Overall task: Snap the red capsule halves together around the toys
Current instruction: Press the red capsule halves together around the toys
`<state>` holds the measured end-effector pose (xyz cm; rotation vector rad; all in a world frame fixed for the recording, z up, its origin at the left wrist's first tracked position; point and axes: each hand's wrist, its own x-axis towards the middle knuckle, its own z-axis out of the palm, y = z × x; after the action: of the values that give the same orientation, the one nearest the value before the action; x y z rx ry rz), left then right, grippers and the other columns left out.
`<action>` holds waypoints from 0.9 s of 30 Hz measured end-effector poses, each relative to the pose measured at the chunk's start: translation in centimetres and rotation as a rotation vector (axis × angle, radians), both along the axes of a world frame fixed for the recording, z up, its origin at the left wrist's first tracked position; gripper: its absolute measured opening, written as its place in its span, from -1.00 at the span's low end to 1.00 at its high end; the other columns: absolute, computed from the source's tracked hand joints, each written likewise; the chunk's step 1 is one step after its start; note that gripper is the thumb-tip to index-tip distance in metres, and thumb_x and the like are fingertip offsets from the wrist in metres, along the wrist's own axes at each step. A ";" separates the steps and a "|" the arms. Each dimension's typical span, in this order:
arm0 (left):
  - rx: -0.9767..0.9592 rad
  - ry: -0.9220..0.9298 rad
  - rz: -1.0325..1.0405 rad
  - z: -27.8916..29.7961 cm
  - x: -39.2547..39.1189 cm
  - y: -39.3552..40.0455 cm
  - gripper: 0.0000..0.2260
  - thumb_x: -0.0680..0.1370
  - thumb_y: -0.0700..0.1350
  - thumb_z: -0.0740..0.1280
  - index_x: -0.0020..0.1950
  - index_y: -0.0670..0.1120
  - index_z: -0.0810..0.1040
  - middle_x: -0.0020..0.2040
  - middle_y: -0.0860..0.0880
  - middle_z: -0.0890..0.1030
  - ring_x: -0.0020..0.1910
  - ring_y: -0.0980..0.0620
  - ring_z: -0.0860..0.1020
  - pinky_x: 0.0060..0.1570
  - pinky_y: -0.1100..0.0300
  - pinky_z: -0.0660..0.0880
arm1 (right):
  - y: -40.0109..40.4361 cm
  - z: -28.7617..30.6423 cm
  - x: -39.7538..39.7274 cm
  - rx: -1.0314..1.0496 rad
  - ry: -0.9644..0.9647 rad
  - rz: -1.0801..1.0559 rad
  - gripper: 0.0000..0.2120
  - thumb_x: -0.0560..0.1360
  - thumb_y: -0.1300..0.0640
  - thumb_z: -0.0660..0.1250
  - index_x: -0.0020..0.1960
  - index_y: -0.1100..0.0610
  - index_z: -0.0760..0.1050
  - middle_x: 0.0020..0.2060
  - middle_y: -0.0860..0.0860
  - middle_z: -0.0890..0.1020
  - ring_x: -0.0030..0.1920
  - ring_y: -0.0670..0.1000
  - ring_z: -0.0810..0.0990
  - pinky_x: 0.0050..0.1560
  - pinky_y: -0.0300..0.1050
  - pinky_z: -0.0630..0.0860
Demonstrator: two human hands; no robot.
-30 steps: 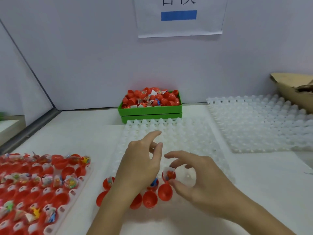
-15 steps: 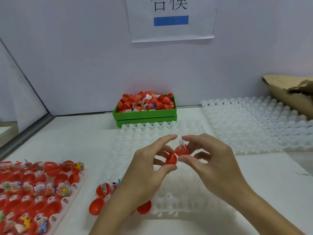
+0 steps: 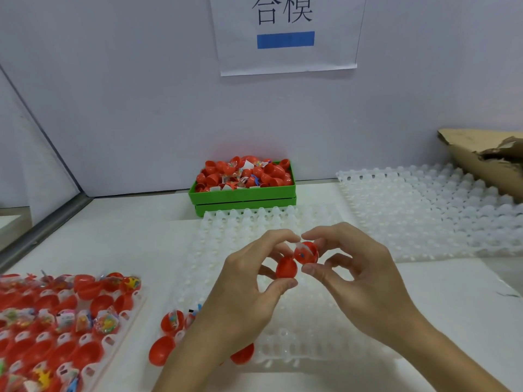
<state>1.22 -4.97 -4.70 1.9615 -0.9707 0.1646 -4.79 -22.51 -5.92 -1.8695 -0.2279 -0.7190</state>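
White tabletop (image 3: 119,244) against a pale wall; paper sign (image 3: 285,35) above. Head view: left hand (image 3: 249,292) pinches an empty red capsule half (image 3: 286,267) between thumb and forefinger; right hand (image 3: 359,275) pinches the filled half (image 3: 306,252), a wrapped toy inside, wrapper poking out. The two halves touch at an angle, not closed, held above the white moulded tray (image 3: 283,343). Loose halves (image 3: 162,349) lie by the left wrist. Loaded tray (image 3: 113,335) at left; green bin (image 3: 243,192) of capsules behind; spare trays (image 3: 424,210) and cardboard (image 3: 486,159) at right.
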 end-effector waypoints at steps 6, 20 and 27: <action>-0.008 -0.021 -0.010 0.0 0.0 0.0 -0.55 0.45 -0.19 0.48 0.17 0.27 0.50 0.05 0.25 0.58 0.10 0.19 0.55 -0.04 0.43 0.51 | 0.1 -0.1 0.0 -0.005 0.001 0.002 -0.75 0.38 0.31 0.54 -0.02 0.05 0.63 -0.14 -0.05 0.65 -0.05 0.04 0.65 -0.20 -0.18 0.60; -0.050 -0.043 -0.004 -0.1 0.0 0.0 -0.63 0.43 -0.14 0.45 0.14 0.21 0.50 0.06 0.29 0.59 0.10 0.20 0.57 -0.07 0.46 0.51 | 0.0 -0.2 0.1 -0.048 -0.092 -0.014 -0.72 0.40 0.29 0.53 0.05 0.05 0.62 -0.11 -0.04 0.63 -0.07 0.06 0.65 -0.22 -0.17 0.60; -0.013 -0.125 -0.052 0.0 0.1 0.1 -0.47 0.47 -0.29 0.45 0.26 0.27 0.50 0.15 0.27 0.58 0.15 0.15 0.55 -0.05 0.44 0.51 | 0.1 0.1 -0.1 -0.075 -0.094 -0.059 -0.76 0.39 0.16 0.50 0.05 0.14 0.63 -0.12 -0.03 0.65 -0.07 0.02 0.65 -0.21 -0.19 0.62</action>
<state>1.36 -4.91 -4.69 1.9308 -1.0983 0.2659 -4.87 -22.39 -5.86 -1.9224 -0.2645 -0.8497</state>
